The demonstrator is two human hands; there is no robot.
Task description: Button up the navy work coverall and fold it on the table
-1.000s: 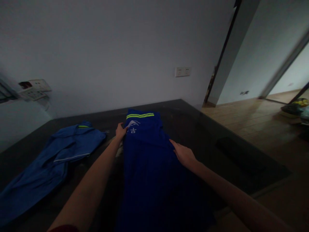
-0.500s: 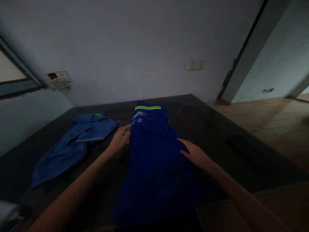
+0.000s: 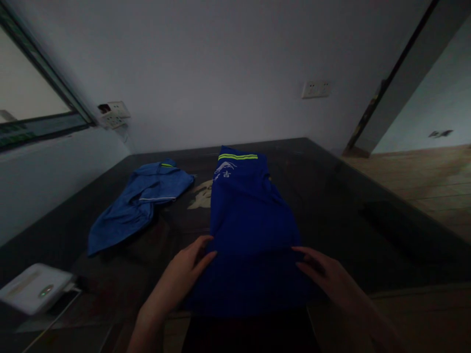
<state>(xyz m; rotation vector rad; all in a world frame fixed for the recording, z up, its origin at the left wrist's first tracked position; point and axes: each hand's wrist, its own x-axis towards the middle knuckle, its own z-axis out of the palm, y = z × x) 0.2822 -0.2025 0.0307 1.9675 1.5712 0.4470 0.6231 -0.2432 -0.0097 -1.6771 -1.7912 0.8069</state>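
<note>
A dark blue garment (image 3: 250, 220) with a yellow-green stripe and a white logo at its far end lies lengthwise on a dark table (image 3: 331, 196). My left hand (image 3: 184, 274) rests at the garment's left edge near its near end, fingers spread and touching the cloth. My right hand (image 3: 324, 274) lies flat on the right edge at about the same distance. Neither hand visibly grips the fabric.
A lighter blue garment (image 3: 143, 201) lies crumpled to the left on the table. A white device (image 3: 33, 289) with a cable sits at the near left corner. Wall sockets (image 3: 315, 89) are behind; a wooden floor (image 3: 423, 181) opens to the right.
Both hands have slid back along the garment's sides from near the logo end toward me. The view has shifted, bringing the white device and a window into sight.
</note>
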